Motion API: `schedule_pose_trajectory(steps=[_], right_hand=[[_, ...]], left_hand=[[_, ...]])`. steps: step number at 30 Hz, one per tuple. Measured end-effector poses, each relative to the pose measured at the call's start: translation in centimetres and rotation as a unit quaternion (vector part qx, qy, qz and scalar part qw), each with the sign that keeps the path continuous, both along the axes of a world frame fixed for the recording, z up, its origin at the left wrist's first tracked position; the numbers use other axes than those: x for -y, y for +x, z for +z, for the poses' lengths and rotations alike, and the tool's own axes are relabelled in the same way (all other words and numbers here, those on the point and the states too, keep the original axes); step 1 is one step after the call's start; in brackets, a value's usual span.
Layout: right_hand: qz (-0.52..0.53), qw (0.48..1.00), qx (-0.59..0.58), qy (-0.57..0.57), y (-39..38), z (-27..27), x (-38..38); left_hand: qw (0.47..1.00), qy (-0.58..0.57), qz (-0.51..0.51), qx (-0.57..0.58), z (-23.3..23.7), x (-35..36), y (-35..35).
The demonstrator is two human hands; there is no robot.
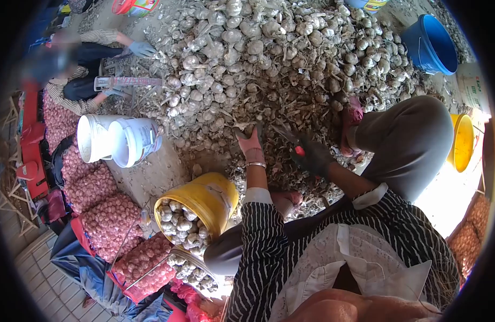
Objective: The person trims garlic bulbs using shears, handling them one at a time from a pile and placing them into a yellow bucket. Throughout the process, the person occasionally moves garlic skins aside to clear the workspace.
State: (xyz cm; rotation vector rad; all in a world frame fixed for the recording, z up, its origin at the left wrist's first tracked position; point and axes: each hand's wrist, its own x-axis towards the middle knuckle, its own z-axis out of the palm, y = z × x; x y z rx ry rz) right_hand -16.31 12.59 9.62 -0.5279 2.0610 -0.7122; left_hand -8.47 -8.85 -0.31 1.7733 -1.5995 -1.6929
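At the near edge of the garlic heap (269, 59), two gloved hands.
The left hand (251, 144) points up among the stalks, its grip unclear. The right hand (314, 156) is clenched around red-handled shears (297, 150). Print on the white buckets (124, 140) is unreadable. A yellow bucket (215, 196) crowds the left elbow, with bare ground (151, 174) beyond.

From the left hand (251, 145), the garlic pile (269, 59) blocks 10 through 2 o'clock. The right hand (312, 156), closed round shears (286, 135), and the raised knee (408, 139) obstruct 3 o'clock. The filled yellow bucket (220, 196) stands at 7 o'clock and the white buckets (118, 140) at 9. Bare ground (156, 174) between them leaves a passage at 8 o'clock.
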Motion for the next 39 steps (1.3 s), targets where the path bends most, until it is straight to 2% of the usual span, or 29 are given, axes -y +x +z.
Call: schedule_pose_trajectory(steps=[1, 3, 4, 6, 7, 8, 10, 11, 12, 13, 14, 16, 17, 18, 20, 21, 23, 25, 27, 28, 29, 30, 31, 32, 33, 34, 36, 37, 39], right_hand=[[0.002, 1.000, 0.001, -0.006, 0.2, -0.3, -0.3], [0.067, 0.990, -0.117, -0.029, 0.6, -0.6, -0.5], [0.067, 0.990, -0.119, -0.035, 0.7, -0.2, -0.6], [0.164, 0.969, -0.185, 0.023, 0.2, 2.6, -0.6], [0.163, 0.968, -0.190, 0.020, 0.3, 2.5, -0.8], [0.165, 0.974, -0.154, 0.024, 0.4, 2.1, -0.8], [0.167, 0.978, -0.120, 0.026, 1.3, 1.6, -1.6], [0.143, 0.986, -0.082, 0.006, 1.7, 1.8, -1.8], [0.121, 0.992, -0.045, -0.017, 2.0, 2.0, -1.9], [0.125, 0.991, -0.049, -0.023, 2.4, 2.2, -1.9], [0.122, 0.991, -0.044, -0.042, 2.9, 2.3, -1.9], [0.127, 0.989, -0.037, -0.066, 3.8, 2.3, -2.2], [0.121, 0.987, -0.040, -0.095, 3.9, 2.2, -2.5], [0.112, 0.985, -0.042, -0.124, 4.1, 2.3, -2.7], [0.095, 0.985, -0.057, -0.131, 4.2, 2.9, -3.2], [0.076, 0.986, -0.070, -0.135, 4.2, 3.2, -3.3], [0.077, 0.981, -0.100, -0.145, 4.2, 2.6, -3.6], [0.078, 0.978, -0.125, -0.150, 4.4, 2.5, -3.7], [0.109, 0.977, -0.055, -0.176, 4.1, 3.2, -3.7], [0.109, 0.977, -0.054, -0.173, 4.4, 1.7, -3.5], [0.067, 0.980, 0.035, -0.185, 5.1, -0.9, -3.2], [0.025, 0.973, 0.123, -0.195, 5.5, -2.7, -3.1], [0.024, 0.974, 0.124, -0.190, 5.4, -3.6, -3.1], [0.015, 0.977, 0.073, -0.200, 5.1, -3.4, -3.0], [0.008, 0.978, 0.023, -0.209, 5.1, -3.2, -2.8], [0.010, 0.978, 0.026, -0.205, 5.0, -3.0, -3.1], [0.109, 0.975, -0.140, -0.135, 3.9, 2.3, -3.2], [0.110, 0.975, -0.139, -0.132, 3.7, 2.5, -2.9], [0.226, 0.927, -0.263, -0.143, 3.2, 2.5, -2.6]], left_hand=[[0.996, -0.060, -0.050, 0.031, 1.8, -1.3, 0.9], [0.973, -0.166, -0.145, 0.073, 4.5, -3.5, 2.3], [0.972, -0.172, -0.143, 0.072, 5.4, -4.4, 2.9], [0.947, -0.211, -0.203, 0.131, 8.8, -6.7, 3.0], [0.930, -0.239, -0.228, 0.163, 9.5, -7.5, 3.2], [0.930, -0.243, -0.227, 0.159, 9.8, -8.1, 3.4], [0.908, -0.332, -0.220, 0.134, 10.6, -9.4, 4.1], [0.907, -0.336, -0.218, 0.132, 9.6, -9.4, 4.7], [0.955, -0.252, -0.156, -0.026, 7.6, -8.9, 5.7], [0.966, -0.159, -0.089, -0.182, 6.7, -8.5, 6.4], [0.965, -0.166, -0.085, -0.184, 7.1, -8.6, 6.9], [0.910, -0.142, -0.345, -0.181, 7.8, -9.1, 8.3], [0.872, -0.318, -0.360, -0.089, 9.1, -9.9, 8.2], [0.872, -0.322, -0.358, -0.087, 9.9, -10.1, 8.3], [0.773, -0.499, -0.392, 0.006, 11.4, -10.6, 8.2], [0.772, -0.501, -0.391, 0.006, 12.0, -11.1, 8.0], [0.872, -0.362, -0.307, -0.122, 12.6, -12.3, 7.6], [0.885, -0.323, -0.313, -0.118, 10.0, -11.7, 8.4], [0.898, -0.280, -0.318, -0.116, 10.4, -11.8, 8.0], [0.943, -0.022, -0.090, -0.321, 10.6, -12.0, 7.7], [0.834, 0.240, 0.153, -0.472, 11.1, -12.2, 7.5], [0.834, 0.244, 0.155, -0.470, 10.0, -11.4, 8.2], [0.855, 0.209, 0.140, -0.454, 8.0, -10.0, 9.4], [0.873, 0.174, 0.126, -0.437, 7.6, -9.5, 9.9], [0.957, -0.111, 0.020, -0.266, 7.1, -10.0, 10.4], [0.958, -0.109, 0.024, -0.264, 6.6, -9.8, 10.7], [0.959, -0.065, 0.057, -0.271, 6.5, -8.8, 10.4], [0.965, -0.123, 0.037, -0.230, 5.9, -8.7, 10.5], [0.968, -0.131, 0.008, -0.216, 7.5, -9.6, 10.3]])
